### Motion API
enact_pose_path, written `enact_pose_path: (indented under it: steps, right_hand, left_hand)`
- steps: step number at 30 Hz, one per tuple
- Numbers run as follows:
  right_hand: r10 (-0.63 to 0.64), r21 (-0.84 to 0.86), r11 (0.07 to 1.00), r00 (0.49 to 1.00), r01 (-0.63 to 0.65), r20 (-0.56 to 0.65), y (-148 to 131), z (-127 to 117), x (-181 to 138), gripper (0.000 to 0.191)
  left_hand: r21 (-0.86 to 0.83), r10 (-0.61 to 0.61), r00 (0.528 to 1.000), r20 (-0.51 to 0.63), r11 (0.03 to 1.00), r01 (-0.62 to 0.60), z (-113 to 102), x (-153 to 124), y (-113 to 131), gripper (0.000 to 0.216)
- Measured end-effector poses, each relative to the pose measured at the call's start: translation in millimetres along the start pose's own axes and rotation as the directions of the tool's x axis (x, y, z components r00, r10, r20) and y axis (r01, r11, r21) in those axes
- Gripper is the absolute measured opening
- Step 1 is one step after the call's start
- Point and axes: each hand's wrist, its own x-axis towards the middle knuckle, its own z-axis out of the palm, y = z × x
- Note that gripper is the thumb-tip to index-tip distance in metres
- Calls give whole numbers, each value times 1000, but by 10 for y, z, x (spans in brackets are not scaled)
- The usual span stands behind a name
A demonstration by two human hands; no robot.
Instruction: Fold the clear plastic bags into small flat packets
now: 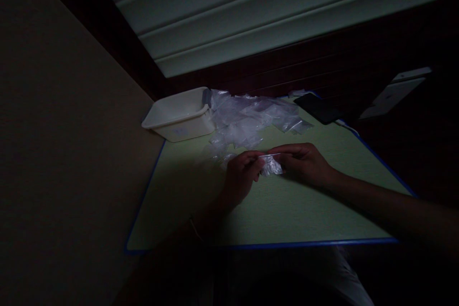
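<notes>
Between my two hands is a small clear plastic bag [271, 166], its top edge stretched level and its lower part crinkled and shiny. My left hand [242, 174] pinches the left end of that edge with thumb and fingers. At the other end my right hand [303, 160] is closed on the edge in the same way. What the bag contains, if anything, I cannot make out. Just beyond my hands lies a loose heap of clear plastic bags [247, 117], some reaching close to my left fingers.
A white plastic bin [179, 122] stands at the table's back left corner by the wall. A dark phone or tablet [319, 108] lies at the back right, with a white cable [346, 126] beside it. Blue edging borders the pale green table [287, 220]. The room is dim.
</notes>
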Motion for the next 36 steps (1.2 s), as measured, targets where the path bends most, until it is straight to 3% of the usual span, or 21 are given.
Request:
enact_pose_path:
  steps: [5, 18, 30, 36]
  right_hand:
    - [-23, 28, 999, 1000, 22, 18, 24, -9, -3, 23]
    - [-45, -11, 999, 997, 46, 57, 67, -13, -5, 27]
    - [6, -42, 999, 1000, -5, 8, 7, 18, -18, 32]
    - [-153, -246, 955, 987, 163, 57, 16, 5, -36, 24]
  left_hand:
    - [-18, 5, 1000, 19, 1000, -5, 8, -1, -28, 21]
    - [184, 113, 993, -17, 977, -108, 4, -6, -54, 20]
    - [112, -3, 999, 53, 994, -3, -41, 18, -88, 25]
    - [146, -16, 988, 151, 989, -6, 6, -18, -92, 24]
